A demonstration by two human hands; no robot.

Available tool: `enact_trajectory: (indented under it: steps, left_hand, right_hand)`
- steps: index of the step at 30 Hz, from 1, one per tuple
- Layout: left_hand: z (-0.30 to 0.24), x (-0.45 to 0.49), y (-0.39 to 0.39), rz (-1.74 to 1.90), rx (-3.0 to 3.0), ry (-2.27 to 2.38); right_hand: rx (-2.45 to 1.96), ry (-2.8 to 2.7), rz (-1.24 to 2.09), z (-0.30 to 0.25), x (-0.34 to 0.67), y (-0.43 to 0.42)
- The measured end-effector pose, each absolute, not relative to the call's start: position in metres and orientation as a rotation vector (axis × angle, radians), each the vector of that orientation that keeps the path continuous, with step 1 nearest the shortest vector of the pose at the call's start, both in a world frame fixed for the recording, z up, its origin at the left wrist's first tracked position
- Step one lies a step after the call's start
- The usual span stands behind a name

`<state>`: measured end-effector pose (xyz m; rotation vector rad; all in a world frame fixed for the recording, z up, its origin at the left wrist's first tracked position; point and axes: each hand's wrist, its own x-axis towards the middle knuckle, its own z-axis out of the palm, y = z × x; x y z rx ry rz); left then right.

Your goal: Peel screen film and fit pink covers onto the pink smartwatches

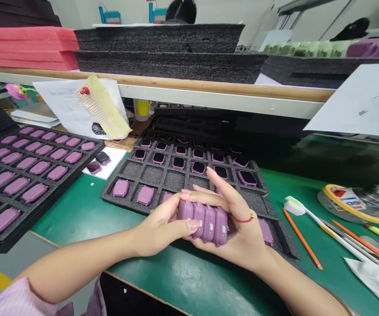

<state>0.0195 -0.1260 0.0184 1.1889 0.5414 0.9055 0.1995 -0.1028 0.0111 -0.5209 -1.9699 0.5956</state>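
Observation:
Both my hands hold a row of several purple watch cases (205, 224) pressed side by side above the table's front edge. My left hand (163, 226) wraps the row's left end, thumb across the front. My right hand (238, 224) cups it from behind and below, fingers partly stretched out, a red string around the wrist. Just behind lies a black foam tray (163, 175) with purple cases face down in its near cells and cases with dark screens up in the far rows.
A second foam tray (21, 175) full of purple cases lies at left. Two loose cases sit on a white sheet (105, 162). At right are orange pencils (303, 239), a brush (311, 217) and a tape roll (354, 202). A shelf with stacked foam (163, 52) hangs above.

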Motion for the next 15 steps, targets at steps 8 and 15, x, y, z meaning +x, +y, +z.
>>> enact_trajectory:
  steps: [8, 15]
  left_hand:
    - [0.0152, 0.0225, -0.1257, 0.951, 1.29, 0.668]
    - [0.0154, 0.0222, -0.1268, 0.958, 1.391, 0.785]
  right_hand:
    - [-0.54, -2.006, 0.581, 0.0112, 0.1994, -0.1042]
    - [-0.52, -2.03, 0.561, 0.0102, 0.1979, -0.1047]
